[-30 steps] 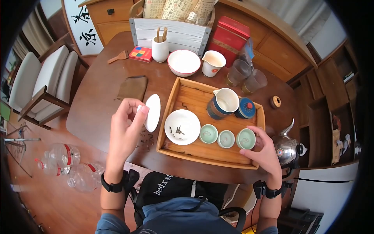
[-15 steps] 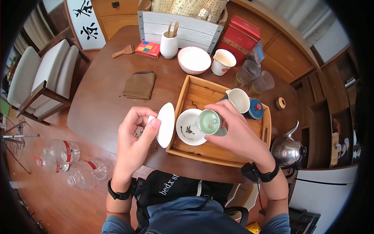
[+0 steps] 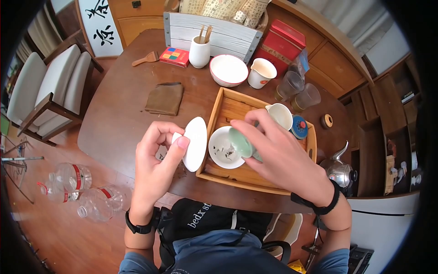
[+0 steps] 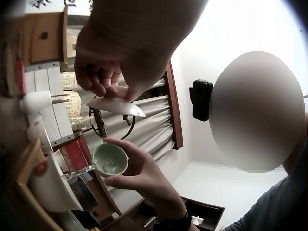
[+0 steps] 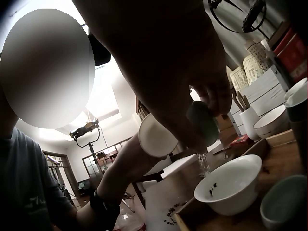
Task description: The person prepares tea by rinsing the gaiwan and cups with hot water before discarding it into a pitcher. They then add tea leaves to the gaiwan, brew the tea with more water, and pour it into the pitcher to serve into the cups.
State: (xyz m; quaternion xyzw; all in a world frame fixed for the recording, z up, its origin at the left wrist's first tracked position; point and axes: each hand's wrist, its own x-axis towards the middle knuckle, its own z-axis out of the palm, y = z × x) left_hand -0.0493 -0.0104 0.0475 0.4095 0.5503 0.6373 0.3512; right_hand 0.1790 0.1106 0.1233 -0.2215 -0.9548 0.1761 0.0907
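Observation:
My left hand point(image 3: 157, 157) pinches a white lid point(image 3: 196, 145) by its knob, holding it on edge just left of the wooden tray point(image 3: 237, 183). With fingers and thumb around it, my right hand point(image 3: 292, 160) holds a small pale green teacup point(image 3: 241, 142) tilted over a white bowl point(image 3: 220, 153). Clear water point(image 5: 204, 166) streams from the cup into the bowl, as the right wrist view shows. A few dark tea leaves point(image 5: 211, 189) lie inside the bowl. Another green cup point(image 5: 284, 204) stands beside it on the tray, mostly hidden by my right hand in the head view.
Behind my right hand are a pitcher point(image 3: 279, 117) and a blue lid with a red knob point(image 3: 299, 127). A folded brown cloth point(image 3: 164, 99) lies left of the tray. Beyond it stand a red-rimmed bowl point(image 3: 229, 71) and clear cups point(image 3: 306, 96). A steel kettle point(image 3: 337, 172) is at right.
My right hand has lifted the green cup from the tray's right side, brought it left over the white bowl and tipped it. My left hand still holds the lid, now closer to the bowl.

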